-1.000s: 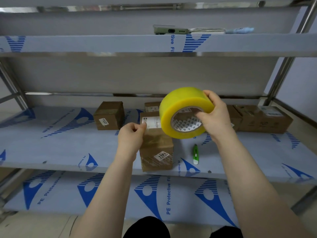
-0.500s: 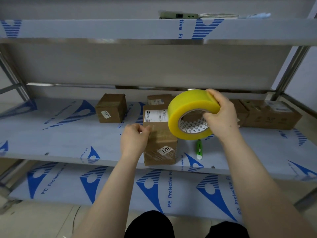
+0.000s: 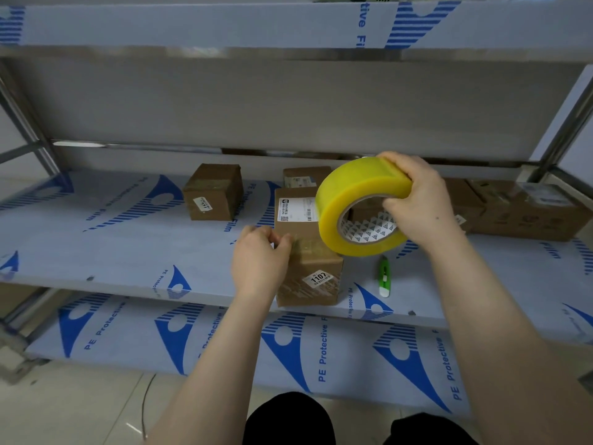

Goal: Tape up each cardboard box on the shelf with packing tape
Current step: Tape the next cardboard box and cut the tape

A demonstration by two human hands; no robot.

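On the white-and-blue shelf (image 3: 112, 252), near its front edge, my left grip (image 3: 260, 261) pinches the sticky tape end (image 3: 296, 247) onto the small brown cardboard box (image 3: 316, 284), which is likely light, while my right grip (image 3: 420, 203) holds the stiff yellow tape roll (image 3: 349, 200) by its rim.

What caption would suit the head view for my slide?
Right hand holds a yellow packing-tape roll above the box labelled 1107; left hand pinches the tape end.

The white label (image 3: 321, 278) on the front box (image 3: 316, 256) reads "1107"; the shelf film (image 3: 224, 342) repeats "PE Protective".
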